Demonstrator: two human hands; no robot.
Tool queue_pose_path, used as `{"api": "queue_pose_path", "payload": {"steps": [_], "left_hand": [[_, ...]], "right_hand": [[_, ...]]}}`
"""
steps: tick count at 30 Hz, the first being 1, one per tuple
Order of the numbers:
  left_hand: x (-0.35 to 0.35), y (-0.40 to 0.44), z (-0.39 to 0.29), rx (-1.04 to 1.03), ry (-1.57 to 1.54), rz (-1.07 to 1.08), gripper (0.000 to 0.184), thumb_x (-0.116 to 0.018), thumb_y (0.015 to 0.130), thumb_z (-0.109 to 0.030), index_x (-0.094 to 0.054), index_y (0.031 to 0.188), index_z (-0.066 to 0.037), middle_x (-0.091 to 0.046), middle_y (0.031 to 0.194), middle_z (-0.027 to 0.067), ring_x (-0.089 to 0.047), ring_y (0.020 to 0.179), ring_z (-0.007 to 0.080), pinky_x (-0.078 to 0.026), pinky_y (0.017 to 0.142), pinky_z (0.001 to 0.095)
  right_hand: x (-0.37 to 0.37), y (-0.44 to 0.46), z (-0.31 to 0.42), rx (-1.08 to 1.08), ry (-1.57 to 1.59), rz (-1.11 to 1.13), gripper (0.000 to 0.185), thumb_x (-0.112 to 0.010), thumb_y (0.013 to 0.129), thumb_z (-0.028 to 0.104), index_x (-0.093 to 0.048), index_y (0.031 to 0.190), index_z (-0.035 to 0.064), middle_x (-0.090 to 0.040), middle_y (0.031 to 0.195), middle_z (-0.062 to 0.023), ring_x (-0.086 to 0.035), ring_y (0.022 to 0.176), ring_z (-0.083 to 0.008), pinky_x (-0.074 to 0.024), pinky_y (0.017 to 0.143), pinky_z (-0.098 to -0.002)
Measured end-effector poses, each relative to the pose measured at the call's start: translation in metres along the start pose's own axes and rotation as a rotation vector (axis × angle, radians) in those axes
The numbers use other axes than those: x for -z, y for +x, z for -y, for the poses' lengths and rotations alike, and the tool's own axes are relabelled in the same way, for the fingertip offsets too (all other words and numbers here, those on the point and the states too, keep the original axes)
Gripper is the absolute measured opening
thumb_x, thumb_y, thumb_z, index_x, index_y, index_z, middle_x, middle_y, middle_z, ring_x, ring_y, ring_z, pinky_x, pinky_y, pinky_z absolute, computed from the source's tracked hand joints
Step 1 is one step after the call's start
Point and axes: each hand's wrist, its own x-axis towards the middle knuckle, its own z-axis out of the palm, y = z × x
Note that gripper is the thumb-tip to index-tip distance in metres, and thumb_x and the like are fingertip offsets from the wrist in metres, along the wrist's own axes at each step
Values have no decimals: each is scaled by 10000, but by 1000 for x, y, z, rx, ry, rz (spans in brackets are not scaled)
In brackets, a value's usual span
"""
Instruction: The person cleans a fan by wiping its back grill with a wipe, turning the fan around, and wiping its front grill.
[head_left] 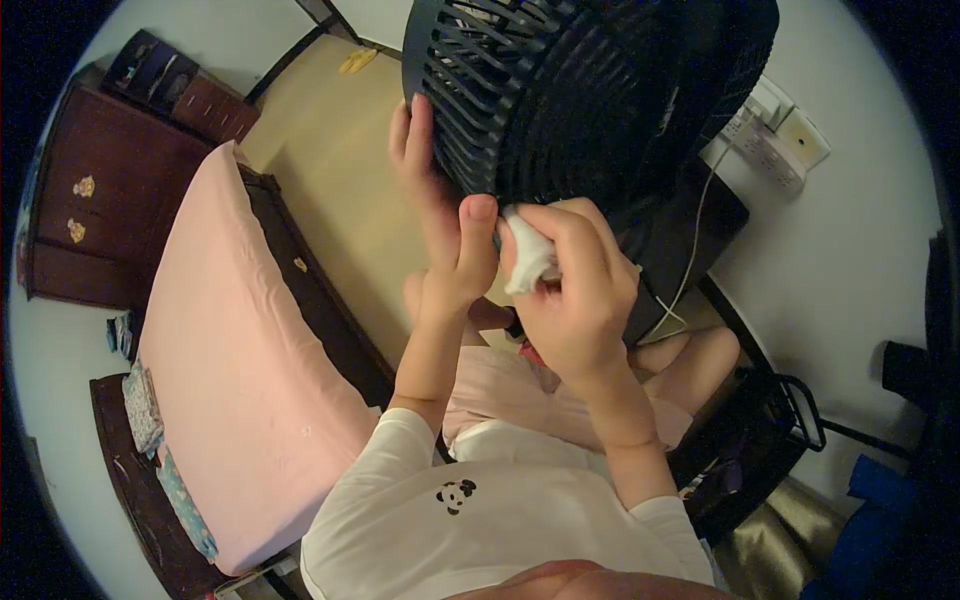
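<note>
A black electric fan [490,110] with a slatted cage fills the top middle of the head view, tilted and close to me. My left hand [450,225] steadies its lower left side, with the fingers up along the slats and the thumb by the bottom rim. Wrapped in the fingers of my right hand [590,285] is a white cloth [530,255], crumpled and pressed against the lower edge of the cage. The tips of some right fingers are hidden behind the cloth and the fan.
A bed with a pink sheet [250,370] stands on the left, beside dark wooden cabinets [120,190]. On the right wall hangs a power strip [765,155] with a white cord [695,250] running down. A black rack [790,410] is near my knee.
</note>
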Motion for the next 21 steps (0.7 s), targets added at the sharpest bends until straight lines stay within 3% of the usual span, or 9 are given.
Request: {"api": "queue_pose_path", "payload": {"steps": [3,10,12,15,21], "left_hand": [[0,-1,-5,18,-17,-12,708,-445,890,-390,-196,1363,74,-170,1403,210,-212,1302,277,-168,1056,374],[5,-3,-6,9,-81,29,718,-455,892,-380,-163,1375,64,-140,1427,205,-190,1316,276,-154,1064,373],[4,-1,-5,19,-85,38,725,-459,891,-386,-161,1378,59,-126,1434,206,-186,1319,278,-155,1064,376],[0,1,-4,23,-37,-24,778,-486,874,-438,-153,1384,46,-111,1443,204,-179,1325,285,-153,1066,378],[-4,-2,-3,10,38,-19,861,-525,836,-505,-147,1389,36,-101,1447,192,-176,1325,289,-162,1065,380]], "right_hand": [[-1,1,5,-31,-15,-16,216,-703,674,-24,-567,841,-1,-568,723,-114,-568,582,-257,-455,511,-307],[7,-27,-6,-62,-37,54,310,-690,640,-10,-560,919,25,-559,805,-108,-586,624,-281,-484,550,-343],[13,-29,-7,-74,120,-105,190,-662,719,-47,-567,881,-13,-577,742,-111,-580,652,-231,-463,592,-299],[21,-41,-13,-157,73,-174,189,-647,732,-52,-566,899,-16,-590,783,-116,-579,680,-219,-464,628,-295],[12,-50,-27,-105,-17,-88,261,-698,654,-63,-585,882,-5,-586,798,-118,-593,688,-240,-468,587,-283]]}}
